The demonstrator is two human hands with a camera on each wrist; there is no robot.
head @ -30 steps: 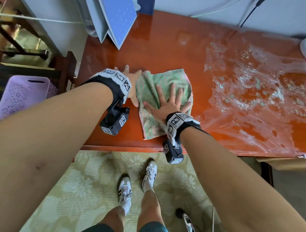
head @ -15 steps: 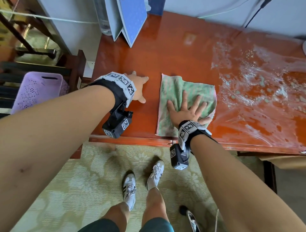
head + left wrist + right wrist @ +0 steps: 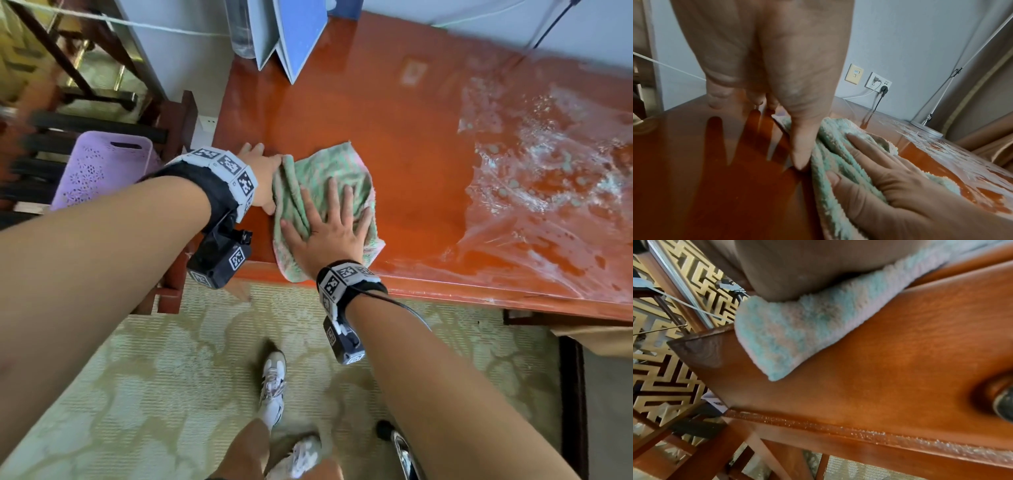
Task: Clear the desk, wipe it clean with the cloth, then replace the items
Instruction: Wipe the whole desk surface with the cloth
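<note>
Head view has the right hand flat on the green cloth, fingers spread and straight, pressing it onto the red-brown desk right at the front edge. A corner of the cloth droops over that edge, which the right wrist view shows too. Half a second ago the cloth sat further right with a clear gap between it and the left hand; now it has slid back left and is bunched up against that hand. The left hand lies open with fingers straight on the desk, thumb touching the cloth's left side, so the two hands are just beside each other. In the left wrist view the thumb might be tucked slightly under the fold, hard to say with the blur. The soapy foam covers the right part of the desk, well apart from the cloth. A blue board leans at the back left corner, and a purple basket sits off the desk's left end.
</note>
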